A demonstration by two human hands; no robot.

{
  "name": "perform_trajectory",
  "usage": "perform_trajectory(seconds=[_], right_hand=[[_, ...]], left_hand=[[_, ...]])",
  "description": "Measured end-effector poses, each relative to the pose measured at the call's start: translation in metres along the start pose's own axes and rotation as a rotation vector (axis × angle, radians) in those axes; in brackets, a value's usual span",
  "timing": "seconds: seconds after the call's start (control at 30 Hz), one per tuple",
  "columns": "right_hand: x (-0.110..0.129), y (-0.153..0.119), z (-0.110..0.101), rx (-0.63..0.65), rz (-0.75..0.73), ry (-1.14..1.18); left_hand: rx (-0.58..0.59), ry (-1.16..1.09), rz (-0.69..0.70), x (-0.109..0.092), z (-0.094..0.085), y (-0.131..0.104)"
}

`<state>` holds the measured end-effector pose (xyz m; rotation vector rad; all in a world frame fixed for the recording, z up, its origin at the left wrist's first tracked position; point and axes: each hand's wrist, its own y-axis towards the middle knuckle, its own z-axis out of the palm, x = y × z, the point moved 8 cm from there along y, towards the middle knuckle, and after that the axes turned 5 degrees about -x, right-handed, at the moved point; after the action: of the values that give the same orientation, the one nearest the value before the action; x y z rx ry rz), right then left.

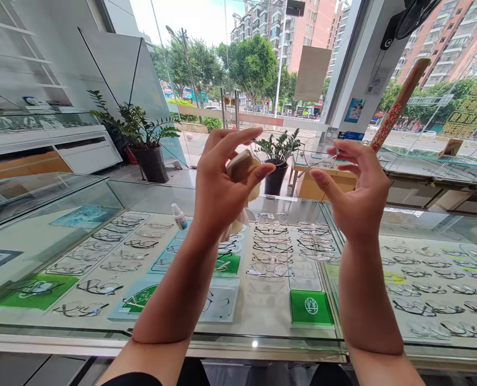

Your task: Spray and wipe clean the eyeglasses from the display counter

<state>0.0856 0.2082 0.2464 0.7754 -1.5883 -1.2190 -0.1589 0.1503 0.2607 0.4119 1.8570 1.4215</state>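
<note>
The left hand [220, 185] curls its fingers around a crumpled beige cloth [241, 167], thumb and index tip apart. Thin-rimmed, clear-lensed eyeglasses [318, 154] stand raised between both hands, their outer end gripped by the right hand's [361, 187] bent fingers, its thumb apart below.

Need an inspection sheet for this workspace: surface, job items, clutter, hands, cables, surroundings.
Surface: glass-topped display counter, rows of eyeglass frames under the glass.
Job's things: thin-framed eyeglasses and a tan cloth, both raised above the counter.
Clutter: small white bottle on the counter; green square with white logo near the front edge.
Left hand: holds the cloth.
Right hand: holds the eyeglasses at its fingers, thumb apart.
Cables: nothing seen around the hands.
Surroundings: potted plants beyond the counter; trees and buildings outside.
</note>
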Motion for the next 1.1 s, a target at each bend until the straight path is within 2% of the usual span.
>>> perform_trajectory(seconds=[0.2,0.4,0.5,0.7,0.83,0.9,1.0,1.1], right_hand=[[0.011,-0.005,-0.003,-0.079,-0.043,-0.047],[0.015,-0.008,0.001,-0.035,-0.008,-0.063],[0.021,-0.009,0.002,-0.038,-0.038,-0.094],[0.037,-0.009,-0.002,-0.137,-0.247,-0.226],[0.047,-0.011,-0.002,-0.213,-0.421,-0.2],[0.044,-0.01,0.0,-0.195,-0.374,-0.193],[0.03,-0.008,0.003,-0.155,-0.201,-0.159],[0.013,-0.007,0.001,-0.177,-0.056,-0.014]], left_hand=[[-0.038,0.028,0.034,0.002,0.007,-0.003],[-0.08,0.13,0.042,0.007,0.01,-0.009],[-0.086,0.146,0.046,0.008,0.011,-0.009],[-0.116,0.032,0.062,0.01,0.013,-0.007],[-0.167,-0.023,0.095,0.015,0.013,-0.008],[-0.198,-0.045,0.103,0.016,0.012,-0.008],[-0.252,-0.059,0.127,0.014,0.008,-0.009],[-0.28,-0.045,0.185,0.007,0.005,-0.011]])
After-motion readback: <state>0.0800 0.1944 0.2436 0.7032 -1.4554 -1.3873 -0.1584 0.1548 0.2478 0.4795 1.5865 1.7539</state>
